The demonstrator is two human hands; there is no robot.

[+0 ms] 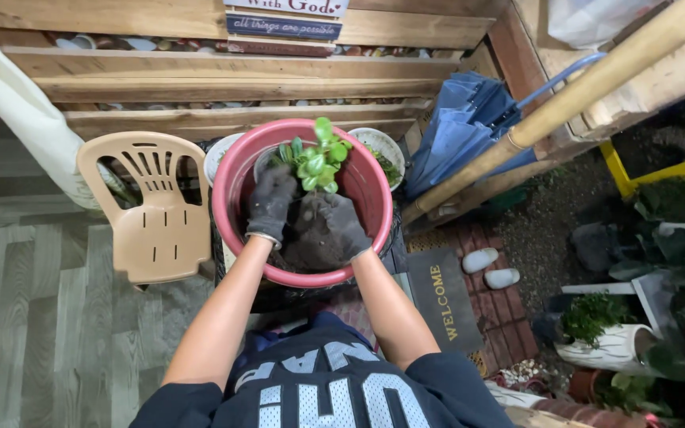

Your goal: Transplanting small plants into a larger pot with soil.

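A large pink plastic basin (374, 190) sits in front of me, holding dark soil and a small green leafy plant (316, 161) near its far side. My left hand (269, 204), in a soil-stained dark glove, reaches into the basin and touches the base of the plant. My right hand (336, 224), gloved the same way, presses down on the mound of soil (311, 254) just beside it. Both forearms are bare. Whether the left fingers grip the plant stem is hidden.
A tan plastic chair (156, 210) stands left of the basin. A folded blue umbrella (457, 127) and a thick bamboo pole (580, 91) lean at the right. A dark doormat (441, 297), a pair of slippers (491, 268) and potted plants (596, 321) lie to the right. Wooden planks behind.
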